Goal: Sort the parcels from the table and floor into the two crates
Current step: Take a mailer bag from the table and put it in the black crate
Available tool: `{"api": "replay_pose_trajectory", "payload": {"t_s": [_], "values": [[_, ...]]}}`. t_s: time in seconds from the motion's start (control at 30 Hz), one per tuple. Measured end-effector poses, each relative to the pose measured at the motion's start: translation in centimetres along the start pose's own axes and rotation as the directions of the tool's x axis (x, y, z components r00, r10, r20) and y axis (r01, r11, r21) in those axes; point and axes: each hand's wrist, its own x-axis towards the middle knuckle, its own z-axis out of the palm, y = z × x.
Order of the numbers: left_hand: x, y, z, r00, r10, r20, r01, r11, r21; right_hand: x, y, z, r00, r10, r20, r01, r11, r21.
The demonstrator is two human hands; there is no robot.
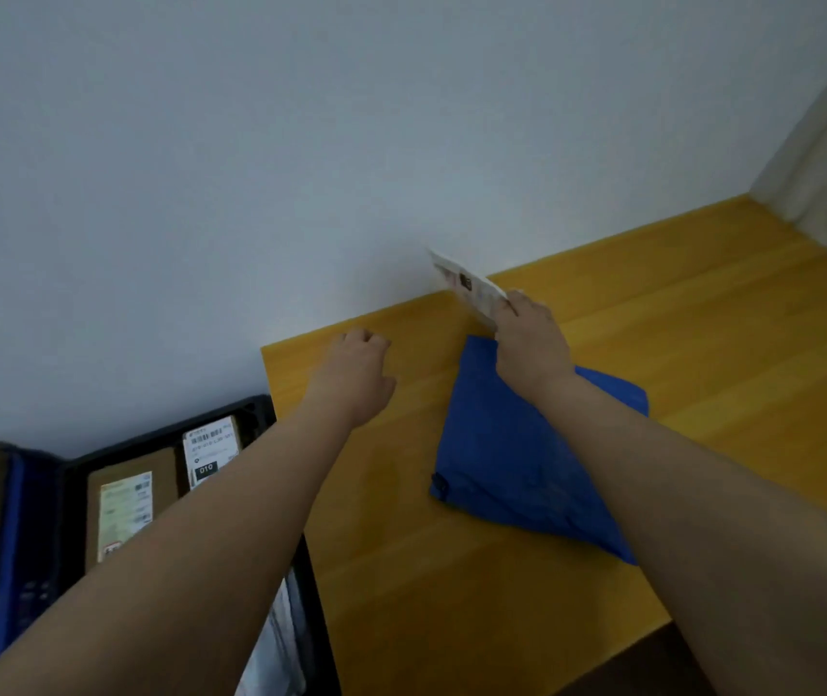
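The right hand (532,339) pinches a flat white labelled parcel (467,286), lifted at the table's (703,313) back edge by the wall; the left hand (358,374) hovers loosely curled and empty above the tabletop. Pickup seems under way, and the next move likely calls for a leftward carry to the black crate (261,409) beside the table's left edge. A blue pouch (512,454) lies under the right forearm, with open tabletop around it.

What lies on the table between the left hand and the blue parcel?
Nothing: in the head view only bare yellow table separates the left hand from the blue parcel.
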Motion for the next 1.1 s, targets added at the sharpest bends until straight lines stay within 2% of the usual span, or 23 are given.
{"api": "replay_pose_trajectory", "payload": {"t_s": [0.2, 0.33, 0.4, 0.57, 0.67, 0.8, 0.97, 1.1], "values": [[-4.8, -4.1, -5.2, 0.988, -0.059, -0.141, 0.046, 0.995, -0.094, -1.7, -7.0, -6.9, 0.964, -0.061, -0.259, 0.108, 0.979, 0.174], [-7.7, -5.8, -7.3, 0.976, -0.065, -0.209, 0.030, 0.985, -0.169, -3.7, -11.6, -9.7, 0.901, 0.057, -0.429, 0.143, 0.897, 0.418], [-9.0, -6.6, -7.8, 0.976, -0.074, -0.204, 0.021, 0.968, -0.250, -4.7, -13.3, -10.7, 0.878, 0.117, -0.464, 0.150, 0.853, 0.499], [-12.0, -7.5, -8.1, 0.981, -0.072, -0.182, -0.036, 0.847, -0.530, -7.2, -15.7, -11.3, 0.905, 0.200, -0.375, 0.145, 0.685, 0.714], [-13.0, -7.3, -8.1, 0.986, -0.067, -0.155, -0.055, 0.739, -0.671, -8.3, -16.3, -11.0, 0.914, 0.199, -0.354, 0.153, 0.638, 0.755], [-14.0, -7.3, -7.8, 0.974, -0.118, -0.196, -0.048, 0.732, -0.680, -9.4, -15.7, -10.3, 0.913, 0.243, -0.329, 0.109, 0.632, 0.768], [-14.8, -7.3, -8.3, 0.942, -0.116, -0.315, -0.134, 0.731, -0.669, -10.3, -14.1, -9.3, 0.938, 0.301, -0.174, -0.073, 0.660, 0.747], [-14.9, -6.4, -8.1, 0.927, -0.153, -0.343, -0.134, 0.718, -0.683, -11.2, -13.6, -8.1, 0.928, 0.372, -0.015, -0.174, 0.471, 0.865]]}}
